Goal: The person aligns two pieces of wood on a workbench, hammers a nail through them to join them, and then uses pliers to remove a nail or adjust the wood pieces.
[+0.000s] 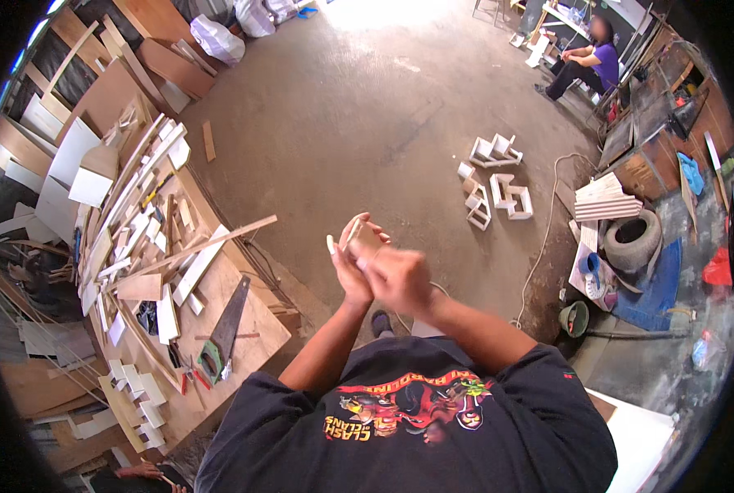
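Observation:
My two hands are together in front of my chest, above the floor. My left hand [352, 267] is cupped with its fingers curled round a small tan piece [363, 238], which looks like wood; most of it is covered by fingers. Against that piece and the left palm presses my right hand [401, 278], closed and smeared by motion. Whatever its fingers hold is hidden. To the left stands a wooden workbench [260, 329] bearing a handsaw [234, 316] with a green handle, a red-handled hand tool [193, 382] and many wood offcuts [149, 287].
A long strip [243, 232] sticks out past the bench's edge. Small box-like wooden frames [510, 197] stand on the floor ahead right, near a cable [554, 189]. A tyre [632, 238] lies at the right. A person [593, 66] sits far right; another person's hands [149, 472] show lower left.

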Action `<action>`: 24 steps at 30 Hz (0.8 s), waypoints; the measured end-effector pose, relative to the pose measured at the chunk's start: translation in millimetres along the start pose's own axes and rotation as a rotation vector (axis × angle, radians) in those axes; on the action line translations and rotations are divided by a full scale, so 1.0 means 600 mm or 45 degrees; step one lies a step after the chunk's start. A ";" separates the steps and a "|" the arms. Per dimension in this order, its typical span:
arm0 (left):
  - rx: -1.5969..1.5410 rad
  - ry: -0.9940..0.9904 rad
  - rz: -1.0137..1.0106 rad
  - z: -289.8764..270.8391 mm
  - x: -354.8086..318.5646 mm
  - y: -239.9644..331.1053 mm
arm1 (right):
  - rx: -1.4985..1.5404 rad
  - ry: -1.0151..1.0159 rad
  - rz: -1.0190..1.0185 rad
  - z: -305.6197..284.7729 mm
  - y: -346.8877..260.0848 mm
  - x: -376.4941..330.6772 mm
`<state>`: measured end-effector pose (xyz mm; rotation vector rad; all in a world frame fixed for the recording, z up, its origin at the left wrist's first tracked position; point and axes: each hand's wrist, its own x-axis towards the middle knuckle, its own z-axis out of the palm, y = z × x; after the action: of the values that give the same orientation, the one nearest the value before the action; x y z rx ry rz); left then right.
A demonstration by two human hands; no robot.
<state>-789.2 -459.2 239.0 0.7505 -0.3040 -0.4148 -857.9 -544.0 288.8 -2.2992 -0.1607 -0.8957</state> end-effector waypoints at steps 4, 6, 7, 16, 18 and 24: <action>0.134 0.163 0.146 0.012 0.071 -0.022 | -0.003 0.041 0.105 -0.007 0.074 0.068; 0.287 0.335 0.265 0.012 0.110 -0.037 | 0.019 0.039 0.238 -0.008 0.109 0.094; 0.153 0.176 0.179 0.005 0.130 -0.039 | 0.072 0.009 0.101 -0.009 0.121 0.100; -0.182 -0.188 0.207 0.041 0.337 -0.145 | 0.181 0.001 -0.146 -0.040 0.351 0.251; 0.220 0.602 0.229 0.076 0.373 -0.176 | 0.124 -0.055 0.070 -0.049 0.414 0.299; 0.221 0.811 0.346 0.121 0.467 -0.197 | 0.210 -0.199 -0.057 -0.059 0.505 0.386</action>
<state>-603.4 -710.4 238.3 0.9549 0.1604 0.1193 -601.5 -827.9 294.7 -2.2175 -0.3417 -0.6972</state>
